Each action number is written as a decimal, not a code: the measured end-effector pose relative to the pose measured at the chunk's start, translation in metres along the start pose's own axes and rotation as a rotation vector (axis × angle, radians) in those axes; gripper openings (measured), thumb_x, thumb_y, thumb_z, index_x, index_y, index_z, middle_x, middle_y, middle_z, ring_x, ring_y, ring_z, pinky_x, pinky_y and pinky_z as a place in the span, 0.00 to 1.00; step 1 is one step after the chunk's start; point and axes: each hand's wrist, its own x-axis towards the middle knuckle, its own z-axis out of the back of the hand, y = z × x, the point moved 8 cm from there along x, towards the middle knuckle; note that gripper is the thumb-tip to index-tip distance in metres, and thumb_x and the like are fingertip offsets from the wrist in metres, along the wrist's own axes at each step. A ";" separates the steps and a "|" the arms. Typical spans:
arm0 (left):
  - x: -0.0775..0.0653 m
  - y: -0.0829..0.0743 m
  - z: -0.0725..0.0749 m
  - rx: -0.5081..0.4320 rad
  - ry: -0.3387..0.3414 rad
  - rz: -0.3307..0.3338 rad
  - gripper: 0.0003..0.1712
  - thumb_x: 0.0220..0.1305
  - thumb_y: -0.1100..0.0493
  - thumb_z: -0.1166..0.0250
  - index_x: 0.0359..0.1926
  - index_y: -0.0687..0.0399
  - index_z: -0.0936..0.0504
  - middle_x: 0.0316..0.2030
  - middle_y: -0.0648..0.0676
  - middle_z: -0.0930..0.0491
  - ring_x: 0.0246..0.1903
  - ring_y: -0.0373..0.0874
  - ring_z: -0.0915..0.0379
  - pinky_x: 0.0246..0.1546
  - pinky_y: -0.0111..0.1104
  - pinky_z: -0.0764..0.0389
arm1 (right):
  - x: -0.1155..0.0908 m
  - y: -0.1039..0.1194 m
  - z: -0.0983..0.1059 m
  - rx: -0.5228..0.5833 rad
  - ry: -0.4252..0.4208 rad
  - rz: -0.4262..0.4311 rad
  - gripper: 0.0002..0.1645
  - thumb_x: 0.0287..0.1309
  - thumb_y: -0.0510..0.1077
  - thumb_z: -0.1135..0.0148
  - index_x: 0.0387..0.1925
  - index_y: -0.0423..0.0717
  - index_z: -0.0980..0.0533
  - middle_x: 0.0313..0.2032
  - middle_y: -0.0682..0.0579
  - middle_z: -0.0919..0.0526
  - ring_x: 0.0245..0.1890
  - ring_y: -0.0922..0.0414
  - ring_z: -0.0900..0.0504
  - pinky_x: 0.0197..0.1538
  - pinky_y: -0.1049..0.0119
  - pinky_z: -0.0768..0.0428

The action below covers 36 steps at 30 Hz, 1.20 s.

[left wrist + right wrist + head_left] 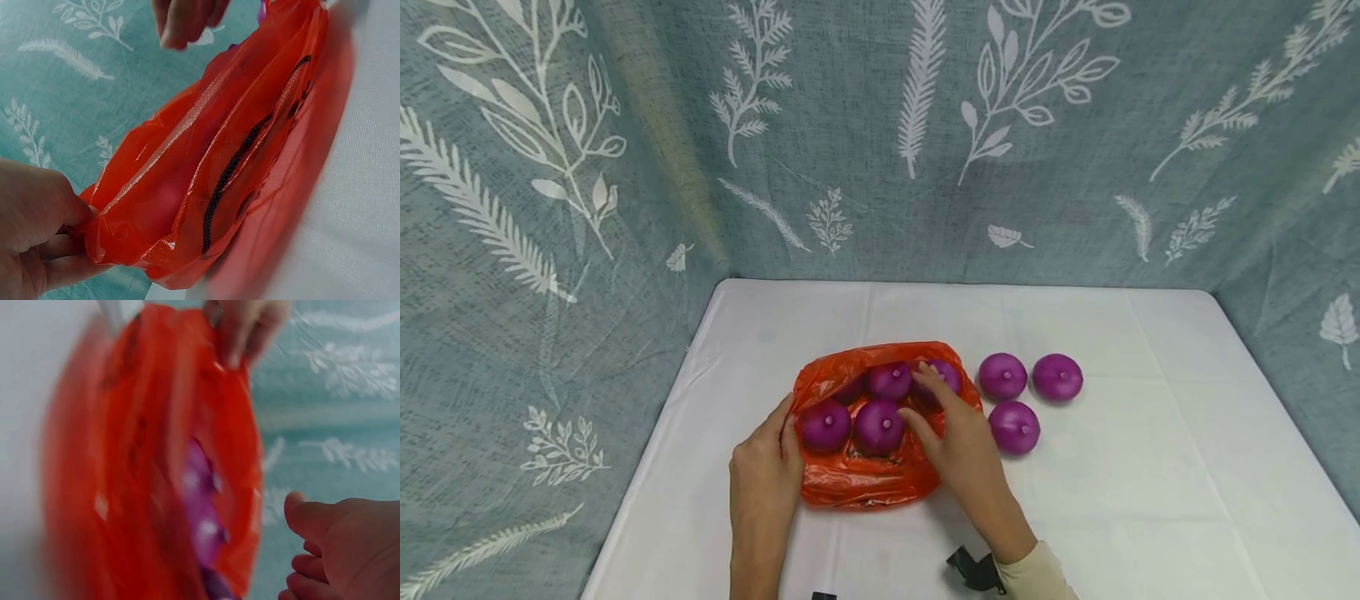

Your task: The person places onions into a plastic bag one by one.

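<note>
An orange-red plastic bag (880, 490) lies on the table with its mouth open, dark print showing on its side. Several round purple balls (880, 427), each with a small pale nub, sit inside. My left hand (767, 479) pinches the bag's left edge between thumb and fingers, as the left wrist view also shows. Over the right part of the opening hovers my right hand (962, 446), thumb and fingers spread and holding nothing. In the right wrist view that hand (350, 550) is beside the bag's rim, apart from the purple balls. The bag's lower inside is hidden.
Three more purple balls (1015, 427) rest on the white tablecloth (1150, 467) just right of the bag. A black strap-like piece (976, 571) is by my right wrist. Blue-grey leaf-patterned cloth (865, 208) hangs behind and at both sides.
</note>
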 end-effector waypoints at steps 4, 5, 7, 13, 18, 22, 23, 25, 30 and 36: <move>0.001 -0.001 0.000 0.000 0.005 0.003 0.21 0.73 0.69 0.35 0.65 0.64 0.17 0.56 0.67 0.15 0.53 0.63 0.15 0.48 0.52 0.14 | 0.007 -0.010 0.027 -0.009 -0.073 -0.029 0.34 0.64 0.48 0.23 0.70 0.49 0.23 0.69 0.50 0.20 0.35 0.52 0.11 0.50 0.57 0.11; 0.001 -0.002 0.000 0.001 0.006 0.003 0.21 0.73 0.69 0.35 0.65 0.64 0.17 0.56 0.67 0.15 0.53 0.63 0.15 0.48 0.52 0.15 | 0.008 -0.013 0.033 -0.025 -0.092 -0.034 0.34 0.64 0.48 0.24 0.70 0.49 0.23 0.69 0.49 0.20 0.38 0.48 0.10 0.50 0.56 0.11; 0.001 -0.002 0.000 0.004 0.008 0.004 0.21 0.73 0.69 0.35 0.65 0.64 0.18 0.56 0.67 0.15 0.53 0.63 0.15 0.49 0.52 0.15 | 0.009 -0.019 0.045 -0.043 -0.127 -0.053 0.34 0.65 0.49 0.24 0.70 0.48 0.23 0.70 0.48 0.21 0.32 0.47 0.11 0.42 0.59 0.10; 0.000 0.000 0.000 0.009 0.004 -0.003 0.21 0.73 0.69 0.35 0.65 0.63 0.17 0.56 0.67 0.15 0.53 0.62 0.15 0.48 0.52 0.14 | 0.010 -0.047 0.086 -0.107 -0.250 -0.153 0.35 0.65 0.49 0.24 0.70 0.44 0.24 0.70 0.45 0.22 0.19 0.46 0.19 0.39 0.54 0.10; 0.001 -0.001 0.001 0.006 -0.002 -0.014 0.21 0.73 0.69 0.35 0.65 0.64 0.17 0.56 0.67 0.15 0.53 0.62 0.15 0.48 0.52 0.14 | 0.003 -0.077 0.116 -0.195 -0.333 -0.285 0.37 0.66 0.49 0.25 0.70 0.39 0.26 0.67 0.38 0.21 0.46 0.31 0.13 0.56 0.39 0.16; 0.001 0.000 0.000 0.004 0.010 -0.005 0.22 0.73 0.69 0.35 0.66 0.64 0.18 0.57 0.67 0.15 0.54 0.63 0.15 0.49 0.52 0.14 | -0.007 -0.096 0.128 -0.245 -0.356 -0.377 0.39 0.68 0.51 0.27 0.71 0.34 0.27 0.65 0.32 0.21 0.51 0.29 0.15 0.54 0.37 0.15; 0.001 0.000 -0.001 0.007 0.015 0.000 0.22 0.73 0.69 0.35 0.66 0.64 0.18 0.57 0.67 0.15 0.54 0.63 0.15 0.49 0.52 0.15 | -0.010 -0.101 0.130 -0.253 -0.351 -0.400 0.40 0.68 0.52 0.28 0.71 0.33 0.28 0.65 0.30 0.22 0.51 0.28 0.15 0.53 0.36 0.15; 0.001 0.000 -0.001 0.009 0.023 0.008 0.22 0.74 0.68 0.35 0.66 0.63 0.18 0.57 0.67 0.16 0.54 0.63 0.16 0.49 0.52 0.15 | -0.015 -0.108 0.131 -0.269 -0.332 -0.443 0.41 0.69 0.54 0.29 0.72 0.31 0.29 0.63 0.28 0.22 0.54 0.27 0.17 0.54 0.35 0.16; 0.002 -0.001 -0.002 0.008 0.030 0.015 0.22 0.74 0.68 0.35 0.66 0.63 0.18 0.58 0.67 0.16 0.55 0.64 0.16 0.50 0.53 0.16 | -0.021 -0.124 0.127 -0.307 -0.266 -0.509 0.46 0.70 0.58 0.30 0.72 0.28 0.32 0.59 0.22 0.22 0.51 0.26 0.16 0.51 0.35 0.16; 0.002 -0.001 -0.002 0.015 0.013 0.004 0.21 0.74 0.67 0.35 0.66 0.62 0.17 0.57 0.66 0.15 0.55 0.62 0.15 0.50 0.52 0.15 | -0.021 -0.137 0.120 -0.311 -0.191 -0.525 0.48 0.70 0.59 0.30 0.73 0.26 0.34 0.58 0.20 0.23 0.51 0.25 0.17 0.46 0.34 0.15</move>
